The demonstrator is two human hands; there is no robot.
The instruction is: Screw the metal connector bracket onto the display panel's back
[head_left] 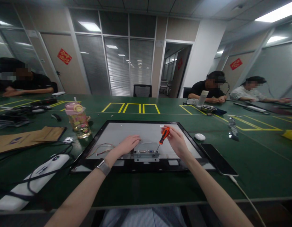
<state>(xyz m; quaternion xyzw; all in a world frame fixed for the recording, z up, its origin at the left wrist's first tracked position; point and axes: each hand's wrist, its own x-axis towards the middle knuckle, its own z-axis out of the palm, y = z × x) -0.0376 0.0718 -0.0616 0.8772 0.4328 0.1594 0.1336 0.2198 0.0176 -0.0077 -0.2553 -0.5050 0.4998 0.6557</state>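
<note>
In front of me a flat display panel (122, 129) with a black frame lies on the table, its pale grey back facing up. A metal bracket (146, 155) with a row of connector ports sits at its near edge. My right hand (177, 142) grips an orange and black screwdriver (164, 136), tilted, its tip down at the right end of the bracket. Beside the bracket's upper left, my left hand (128, 144) rests with fingers stretched out, holding nothing visible; its fingertips' exact contact is unclear. Thin loose wires (102, 145) lie on the panel, left of that hand.
A smartphone (218, 159) with a white cable and a white mouse-like object (200, 136) lie right of the panel. To the left are a pink-lidded bottle (77, 121), a brown paper bag (27, 138) and a white power strip (34, 181). Other people sit across the green table (136, 189).
</note>
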